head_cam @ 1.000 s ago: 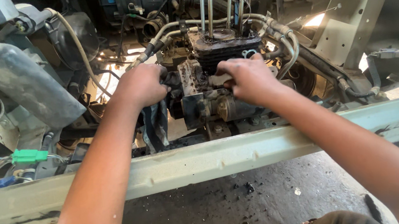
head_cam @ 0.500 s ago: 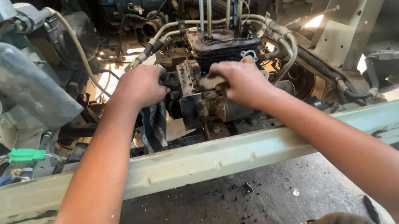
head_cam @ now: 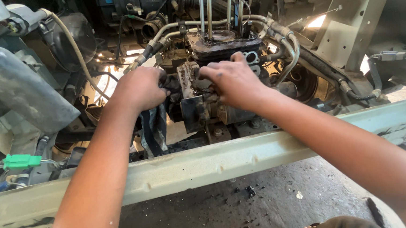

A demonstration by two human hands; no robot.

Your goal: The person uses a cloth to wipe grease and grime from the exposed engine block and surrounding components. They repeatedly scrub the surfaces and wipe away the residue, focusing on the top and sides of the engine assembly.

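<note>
Greasy metal valve block (head_cam: pixel 197 98), bolted among hoses behind the pale frame rail (head_cam: pixel 206 163), sits directly between the two hands. Furthest to the left of both hands hangs a green connector (head_cam: pixel 22 161) on loose wires, well clear of the work. Next, the left hand (head_cam: pixel 140 89) is curled shut on the block's left flank, just above a dirty rag (head_cam: pixel 154 126) that drapes below its knuckles. On the other side, the right hand (head_cam: pixel 234 81) lies over the block's top right, fingers bent around it under the black ribbed cap (head_cam: pixel 227 47). Judging from this grip, the piece is best handled with even pressure from both sides, wrists low, and care that the rubber hoses (head_cam: pixel 286 52) beyond the right hand are not dragged or kinked
</note>
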